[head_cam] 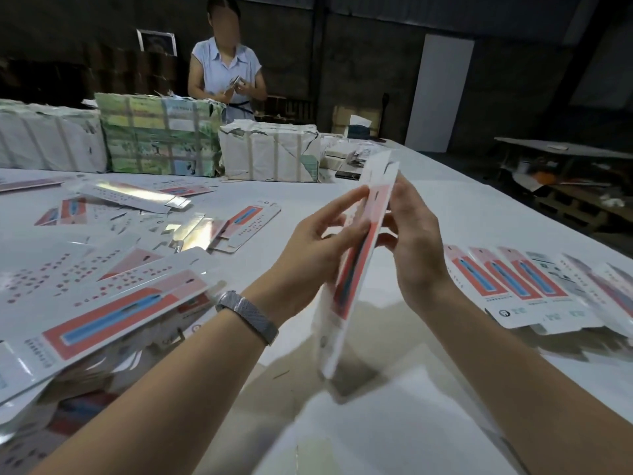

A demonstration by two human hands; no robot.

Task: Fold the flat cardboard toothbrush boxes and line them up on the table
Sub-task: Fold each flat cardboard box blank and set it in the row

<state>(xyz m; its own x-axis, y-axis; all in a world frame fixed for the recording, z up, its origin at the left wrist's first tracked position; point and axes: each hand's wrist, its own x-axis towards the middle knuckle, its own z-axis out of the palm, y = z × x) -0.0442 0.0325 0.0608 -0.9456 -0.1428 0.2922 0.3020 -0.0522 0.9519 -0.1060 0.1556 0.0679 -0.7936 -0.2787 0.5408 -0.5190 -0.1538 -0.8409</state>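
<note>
White table point(445, 207) spread with work — wrapped bundles point(157, 135) at back, contents unseen; loose flats point(102, 303) heaped left; finished row point(534, 286) right. Toothbrush box point(359, 262) held upright between left hand point(318, 245) and right hand point(414, 245), both pinching edges — likely to buckle if squeezed unevenly.

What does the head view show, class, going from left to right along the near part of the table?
Pile of flat boxes → left hand → box being folded, held upright by both hands → right hand → row of lined-up boxes.
</note>
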